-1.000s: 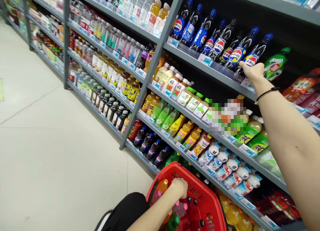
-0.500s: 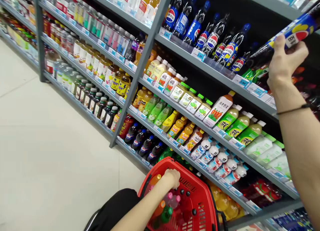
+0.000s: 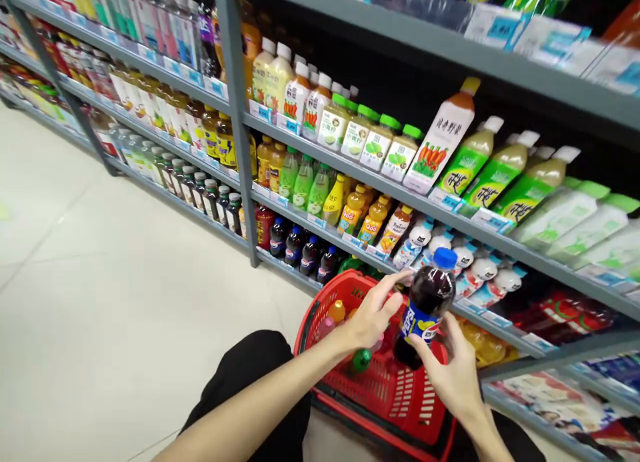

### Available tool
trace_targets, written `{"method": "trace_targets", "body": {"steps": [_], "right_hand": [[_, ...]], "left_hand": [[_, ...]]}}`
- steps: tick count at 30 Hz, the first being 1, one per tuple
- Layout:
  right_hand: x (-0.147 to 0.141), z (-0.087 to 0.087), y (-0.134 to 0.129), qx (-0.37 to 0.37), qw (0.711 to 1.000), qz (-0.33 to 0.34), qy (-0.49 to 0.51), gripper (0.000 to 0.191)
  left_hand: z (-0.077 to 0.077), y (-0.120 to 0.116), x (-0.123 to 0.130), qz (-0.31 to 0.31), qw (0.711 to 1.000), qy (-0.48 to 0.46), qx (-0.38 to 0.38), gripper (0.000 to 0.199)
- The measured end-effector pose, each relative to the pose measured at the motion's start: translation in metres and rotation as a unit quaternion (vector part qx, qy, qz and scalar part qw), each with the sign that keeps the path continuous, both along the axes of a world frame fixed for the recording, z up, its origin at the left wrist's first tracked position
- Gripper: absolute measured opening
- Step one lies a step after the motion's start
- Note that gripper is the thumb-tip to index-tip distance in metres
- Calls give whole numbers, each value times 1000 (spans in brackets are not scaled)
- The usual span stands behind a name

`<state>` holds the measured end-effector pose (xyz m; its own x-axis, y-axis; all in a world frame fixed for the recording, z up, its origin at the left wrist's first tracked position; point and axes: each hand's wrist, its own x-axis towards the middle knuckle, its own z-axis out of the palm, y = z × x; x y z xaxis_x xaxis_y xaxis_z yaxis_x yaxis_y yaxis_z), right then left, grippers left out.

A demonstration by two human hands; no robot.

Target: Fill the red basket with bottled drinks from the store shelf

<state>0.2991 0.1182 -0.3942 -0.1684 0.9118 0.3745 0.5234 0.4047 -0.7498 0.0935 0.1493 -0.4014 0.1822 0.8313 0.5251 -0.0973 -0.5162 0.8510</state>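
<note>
A dark cola bottle (image 3: 424, 309) with a blue cap and a blue and yellow Pepsi label stands nearly upright over the red shopping basket (image 3: 345, 405). My right hand (image 3: 450, 362) is wrapped round its lower part, thumb on the label. On the bottle's other side is my left hand (image 3: 376, 315), fingers apart and stretched toward its neck; whether the fingertips touch it I cannot tell. Inside the basket lie several bottles, among them one with a green cap (image 3: 362, 360) and one with an orange cap (image 3: 337, 310), partly hidden by my left hand.
Grey shelving (image 3: 320, 145) full of drink bottles runs along the far side and close behind the basket. Small cola bottles (image 3: 310, 252) stand on the lowest shelf. Pale floor tiles (image 3: 125, 302) spread to the left. My knee (image 3: 255, 375) is beside the basket.
My right hand has brought the cola bottle down from the upper shelf to above the basket. My left hand has left the basket's inside and risen beside the bottle. The view has tilted down.
</note>
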Motion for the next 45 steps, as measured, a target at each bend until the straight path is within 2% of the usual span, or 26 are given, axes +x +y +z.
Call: {"method": "trace_targets", "body": {"steps": [1, 3, 5, 7, 9, 14, 17, 19, 22, 25, 27, 29, 34, 37, 40, 42, 45], "right_hand": [[5, -17, -3, -44, 999, 8, 16, 58], [12, -38, -3, -113, 993, 31, 35, 57], [17, -47, 4, -147, 987, 47, 35, 56], [19, -52, 13, -156, 986, 47, 28, 57], [21, -57, 22, -156, 986, 56, 33, 60], [26, -75, 30, -162, 981, 105, 36, 59], [33, -82, 22, -212, 967, 138, -2, 62], [38, -83, 16, -258, 955, 146, 22, 69], [42, -83, 12, -349, 917, 152, 123, 77], [42, -83, 16, -430, 846, 234, 213, 77], [41, -84, 16, -450, 817, 268, 241, 75], [38, -88, 13, -444, 825, 249, 247, 68], [30, -106, 1, -362, 896, 190, 173, 61], [27, -114, 0, -295, 937, 150, 111, 63], [25, -114, 3, -195, 974, 108, 29, 64], [24, -111, 6, -117, 989, 87, -29, 62], [24, -106, 10, -35, 993, 64, -93, 58]], "left_hand": [[-1, -3, 7, -23, 999, -17, -33, 63], [-2, -4, 19, -29, 995, 2, -93, 79], [-3, -2, 28, 14, 988, 36, -147, 88], [-5, 2, 34, 49, 981, 45, -183, 82], [-7, 6, 37, 49, 982, 36, -178, 79], [-12, 8, 37, 36, 994, 19, -103, 80], [-14, 7, 36, 20, 995, -15, -100, 86], [-15, 8, 35, 2, 992, -55, -115, 93], [-16, 10, 34, -26, 978, -126, -162, 98], [-13, 11, 32, -73, 953, -192, -221, 103], [-9, 11, 30, -113, 934, -217, -260, 100], [-6, 10, 26, -148, 922, -218, -283, 90], [-10, 12, 20, -192, 924, -181, -275, 64], [-16, 15, 19, -175, 926, -187, -278, 62], [-20, 18, 20, -141, 927, -205, -281, 59], [-21, 19, 20, -133, 931, -198, -276, 56], [-23, 20, 18, -122, 940, -177, -264, 53]]}}
